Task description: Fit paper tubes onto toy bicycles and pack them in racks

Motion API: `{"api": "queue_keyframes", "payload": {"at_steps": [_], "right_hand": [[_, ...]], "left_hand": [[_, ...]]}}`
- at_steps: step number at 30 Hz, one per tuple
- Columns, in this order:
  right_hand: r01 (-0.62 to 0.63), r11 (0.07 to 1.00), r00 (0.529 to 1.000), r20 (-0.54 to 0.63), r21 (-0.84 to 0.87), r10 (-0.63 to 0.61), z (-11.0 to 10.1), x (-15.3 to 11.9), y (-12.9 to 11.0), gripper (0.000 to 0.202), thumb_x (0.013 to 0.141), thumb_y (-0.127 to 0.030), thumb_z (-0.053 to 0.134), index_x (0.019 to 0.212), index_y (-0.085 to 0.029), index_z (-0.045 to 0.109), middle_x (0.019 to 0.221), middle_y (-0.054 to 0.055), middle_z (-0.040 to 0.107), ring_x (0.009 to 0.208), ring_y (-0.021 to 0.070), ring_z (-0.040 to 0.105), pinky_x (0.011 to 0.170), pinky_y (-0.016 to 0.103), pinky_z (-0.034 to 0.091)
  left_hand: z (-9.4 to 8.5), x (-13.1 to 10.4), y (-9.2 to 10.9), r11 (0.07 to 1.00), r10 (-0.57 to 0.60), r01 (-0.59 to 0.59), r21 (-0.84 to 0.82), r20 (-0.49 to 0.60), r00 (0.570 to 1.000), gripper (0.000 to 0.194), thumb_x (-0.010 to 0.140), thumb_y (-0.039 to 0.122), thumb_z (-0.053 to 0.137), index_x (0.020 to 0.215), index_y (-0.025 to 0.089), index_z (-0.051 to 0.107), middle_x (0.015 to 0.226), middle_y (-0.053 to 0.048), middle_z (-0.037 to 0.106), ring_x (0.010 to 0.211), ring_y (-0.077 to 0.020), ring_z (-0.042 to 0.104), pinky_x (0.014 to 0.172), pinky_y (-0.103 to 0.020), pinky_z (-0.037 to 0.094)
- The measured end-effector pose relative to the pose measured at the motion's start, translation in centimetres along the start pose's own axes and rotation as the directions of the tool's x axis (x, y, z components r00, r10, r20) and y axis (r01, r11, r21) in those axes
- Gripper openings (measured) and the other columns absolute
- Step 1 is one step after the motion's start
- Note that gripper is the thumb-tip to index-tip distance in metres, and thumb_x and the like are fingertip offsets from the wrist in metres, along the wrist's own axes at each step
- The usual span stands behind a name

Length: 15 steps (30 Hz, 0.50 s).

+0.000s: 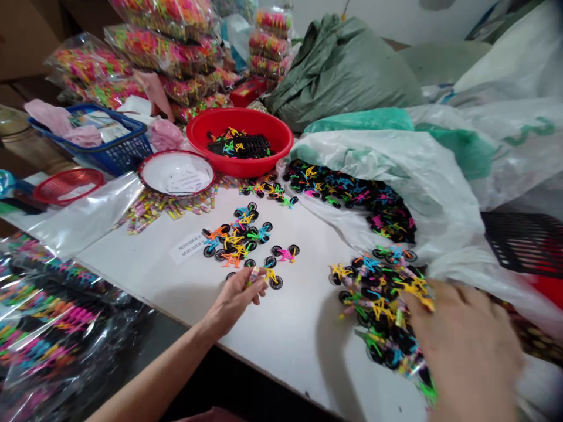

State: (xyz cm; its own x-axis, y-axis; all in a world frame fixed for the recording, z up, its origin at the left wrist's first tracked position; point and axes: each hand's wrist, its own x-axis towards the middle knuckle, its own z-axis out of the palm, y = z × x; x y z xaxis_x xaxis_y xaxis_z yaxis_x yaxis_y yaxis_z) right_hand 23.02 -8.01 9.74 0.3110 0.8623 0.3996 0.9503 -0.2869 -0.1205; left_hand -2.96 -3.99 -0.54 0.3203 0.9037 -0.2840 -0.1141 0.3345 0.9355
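The left hand (240, 288) pinches a small wrapped stick (254, 274) between thumb and fingers, with a yellow toy bike (271, 274) right at the fingertips. The right hand (468, 346) is blurred against a pile of toy bikes (382, 308) near the right edge of the desk (281, 334); whether its fingers grip any, I cannot tell. Beyond the left hand, a loose bunch of bikes (235, 240) lies mid-desk, and a red basin (240, 170) holding more stands toward the far edge.
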Motion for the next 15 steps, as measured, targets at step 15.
{"api": "queue_keyframes", "payload": {"at_steps": [15], "right_hand": [[0.270, 0.865, 0.859, 0.300, 0.423, -0.415, 12.0, 1.3, -3.9, 0.033, 0.086, -0.014, 0.037, 0.106, -0.022, 0.062, 0.124, 0.008, 0.048, 0.107, 0.0190, 0.049, 0.088, 0.030, 0.040]], "left_hand": [[-0.4, 1.2, 0.3, 0.998, -0.058, 0.058, 0.000, 0.033, 0.998, 0.038, 0.084, 0.043, 0.050, 0.106, 0.013, 0.059, 0.077, -0.002, 0.054, 0.063, -0.0091, 0.042, 0.057, -0.022, 0.033]]}}
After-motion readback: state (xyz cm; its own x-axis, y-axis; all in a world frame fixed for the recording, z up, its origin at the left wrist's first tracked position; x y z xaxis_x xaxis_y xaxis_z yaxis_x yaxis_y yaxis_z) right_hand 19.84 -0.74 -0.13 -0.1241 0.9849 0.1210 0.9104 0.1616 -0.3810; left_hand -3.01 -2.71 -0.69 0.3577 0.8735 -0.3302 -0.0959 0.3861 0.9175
